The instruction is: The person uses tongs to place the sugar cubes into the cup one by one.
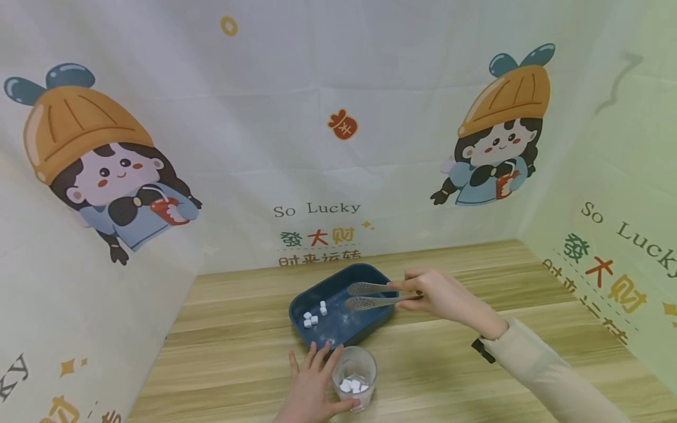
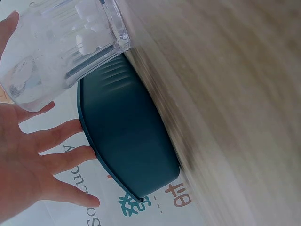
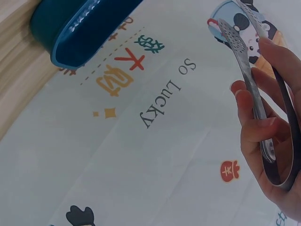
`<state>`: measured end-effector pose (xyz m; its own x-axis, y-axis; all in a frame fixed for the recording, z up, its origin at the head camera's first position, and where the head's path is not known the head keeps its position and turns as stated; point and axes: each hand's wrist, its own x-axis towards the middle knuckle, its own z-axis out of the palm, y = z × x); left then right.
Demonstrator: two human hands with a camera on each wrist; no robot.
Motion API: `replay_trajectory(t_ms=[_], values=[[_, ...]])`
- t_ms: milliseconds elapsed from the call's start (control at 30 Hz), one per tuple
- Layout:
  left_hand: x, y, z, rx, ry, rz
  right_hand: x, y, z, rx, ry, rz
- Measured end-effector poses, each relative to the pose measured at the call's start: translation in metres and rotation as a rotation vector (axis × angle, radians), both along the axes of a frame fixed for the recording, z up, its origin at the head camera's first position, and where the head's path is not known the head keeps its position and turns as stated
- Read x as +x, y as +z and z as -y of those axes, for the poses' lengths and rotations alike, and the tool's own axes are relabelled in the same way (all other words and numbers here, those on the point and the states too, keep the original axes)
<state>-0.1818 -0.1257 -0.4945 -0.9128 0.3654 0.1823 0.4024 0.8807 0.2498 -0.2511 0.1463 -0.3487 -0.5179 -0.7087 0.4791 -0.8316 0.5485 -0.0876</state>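
My right hand (image 1: 436,296) holds metal tongs (image 1: 365,303) over the right part of a dark blue tray (image 1: 346,329). The tongs' perforated tips are apart, with nothing between them. Several small white cubes (image 1: 311,321) lie in the tray's left part. In front of the tray stands a clear glass (image 2: 51,52) with several white cubes (image 1: 353,386) at its bottom. My left hand (image 1: 312,385) spreads its straight fingers toward the tray's near rim, two appearing to touch it in the left wrist view. Its thumb lies against the near side of the glass.
A wood-grain table (image 1: 233,335) bears the tray and glass. Printed cloth walls (image 1: 275,117) rise at the back and both sides. The right forearm in a light sleeve (image 1: 550,370) extends over the table's right part.
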Motion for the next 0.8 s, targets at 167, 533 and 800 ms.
replay_trajectory(t_ms=[167,533,800], values=[[-0.001,0.0,0.0,-0.003,0.006,0.015,-0.006,0.002,0.005,0.0,-0.021,0.05],[-0.002,0.0,0.0,-0.006,0.006,0.043,-0.025,0.002,0.015,-0.013,-0.025,0.04],[-0.002,0.002,-0.001,0.005,0.008,0.047,-0.038,0.005,0.028,-0.017,-0.081,0.105]])
